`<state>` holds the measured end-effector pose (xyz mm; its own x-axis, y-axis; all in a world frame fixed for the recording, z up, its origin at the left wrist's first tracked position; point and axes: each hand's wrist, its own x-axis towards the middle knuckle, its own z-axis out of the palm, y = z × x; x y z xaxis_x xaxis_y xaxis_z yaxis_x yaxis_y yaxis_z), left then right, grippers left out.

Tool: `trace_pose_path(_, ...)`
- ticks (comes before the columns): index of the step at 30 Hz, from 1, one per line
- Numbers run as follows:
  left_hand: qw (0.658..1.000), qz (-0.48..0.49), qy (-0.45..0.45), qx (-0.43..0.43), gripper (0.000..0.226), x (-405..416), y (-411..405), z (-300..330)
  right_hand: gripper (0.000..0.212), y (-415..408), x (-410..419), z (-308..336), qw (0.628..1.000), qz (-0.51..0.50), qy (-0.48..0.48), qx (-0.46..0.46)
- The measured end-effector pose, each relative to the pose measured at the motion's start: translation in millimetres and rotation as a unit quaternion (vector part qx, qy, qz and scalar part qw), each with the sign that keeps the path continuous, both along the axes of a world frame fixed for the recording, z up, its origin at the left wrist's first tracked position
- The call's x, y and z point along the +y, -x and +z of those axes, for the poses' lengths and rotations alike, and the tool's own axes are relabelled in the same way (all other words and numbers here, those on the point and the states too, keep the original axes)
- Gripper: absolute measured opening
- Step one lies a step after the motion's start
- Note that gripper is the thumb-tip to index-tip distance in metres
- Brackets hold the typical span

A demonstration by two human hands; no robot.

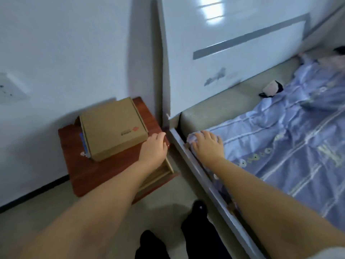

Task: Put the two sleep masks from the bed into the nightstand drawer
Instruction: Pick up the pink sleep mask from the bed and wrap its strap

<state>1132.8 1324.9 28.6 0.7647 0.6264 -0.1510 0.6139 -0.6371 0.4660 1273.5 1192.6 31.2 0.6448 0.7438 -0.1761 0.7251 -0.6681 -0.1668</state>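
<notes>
A pink sleep mask with black trim lies on the beige mattress near the headboard, beside the blue sheet. A second dark and pinkish item, blurred, lies at the far right by the headboard. The red-brown nightstand stands left of the bed, and its light wooden drawer is pulled partly out. My left hand rests on the nightstand's top near corner, fingers bent over the edge, holding nothing. My right hand lies flat on the bed's near corner, fingers spread, far from both masks.
A closed cardboard box takes up most of the nightstand top. The grey bed frame rail runs between nightstand and mattress. A white headboard rises behind the bed. My dark-clad feet stand on the floor below.
</notes>
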Motion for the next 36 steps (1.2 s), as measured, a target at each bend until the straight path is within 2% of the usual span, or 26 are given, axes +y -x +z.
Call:
trace_pose_path(8,0.981,-0.176,-0.055,0.056,0.042,-61.4,-214.5,7.6,0.043,-185.0,-111.7,2.7,0.988,-0.154,0.01,-0.005)
trace_pose_path(13,0.974,-0.22,0.007,0.056,0.039,-103.8,-360.6,-22.9,0.04,-304.4,-154.8,-25.3,0.979,-0.203,0.02,0.024)
trace_pose_path(19,0.953,-0.291,0.006,0.081,0.045,-141.5,-515.7,-86.9,0.035,-427.2,-173.4,-113.8,0.974,-0.214,0.047,0.056)
trace_pose_path(24,0.945,-0.311,-0.012,0.096,0.052,-147.9,-611.7,-148.5,0.04,-467.7,-179.6,-212.9,0.969,-0.218,0.028,0.116)
trace_pose_path(27,0.964,-0.255,0.002,0.068,0.054,-154.3,-660.0,-181.2,0.042,-461.7,-191.1,-254.1,0.976,-0.202,-0.046,0.067)
trace_pose_path(30,0.99,-0.14,0.022,0.013,0.064,-162.1,-704.5,-211.3,0.041,-458.6,-193.7,-271.9,0.967,-0.219,-0.134,0.005)
trace_pose_path(33,0.999,-0.044,0.028,-0.01,0.065,-172.1,-741.3,-230.5,0.041,-460.9,-192.5,-279.1,0.96,-0.221,-0.17,-0.023)
trace_pose_path(36,0.999,0.039,0.029,0.014,0.068,-173.5,-771.6,-239.6,0.042,-463.3,-193.2,-279.0,0.96,-0.216,-0.173,-0.034)
